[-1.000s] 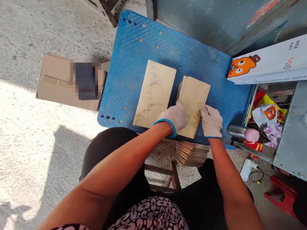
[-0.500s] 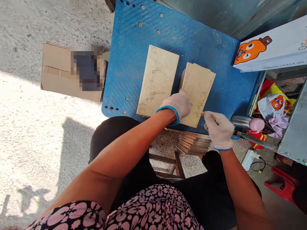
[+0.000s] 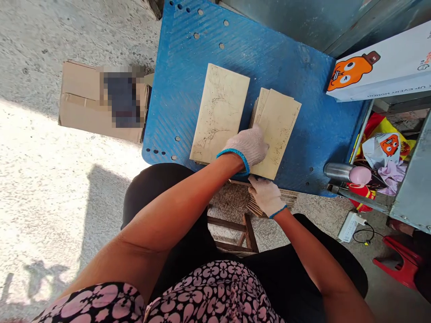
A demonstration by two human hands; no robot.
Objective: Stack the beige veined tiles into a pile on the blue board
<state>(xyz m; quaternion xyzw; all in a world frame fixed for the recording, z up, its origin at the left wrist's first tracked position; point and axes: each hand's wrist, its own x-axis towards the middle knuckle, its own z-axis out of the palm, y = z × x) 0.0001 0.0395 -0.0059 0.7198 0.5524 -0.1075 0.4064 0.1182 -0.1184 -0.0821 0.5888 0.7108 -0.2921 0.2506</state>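
My left hand, in a pale knitted glove with a blue cuff, bears on the right stack of thin cream panels, its fingers bent against the top panel. To its left lies another stack of cream panels with dark speckles. At the table's near edge is my gloved right hand, fingers drawn together by the right stack's lower corner. Whatever those fingertips hold is hidden. Below that hand, a fanned pile of thin boards shows under the table edge.
The blue plastic table has small holes. At its right stand a white printed bag and a steel flask with a pink lid. A cardboard box lies left; a power strip and a red stool are lower right.
My right hand has moved left and toward me, from beside the right stack to its near lower corner. My left hand stays on the stack, nearly unmoved.
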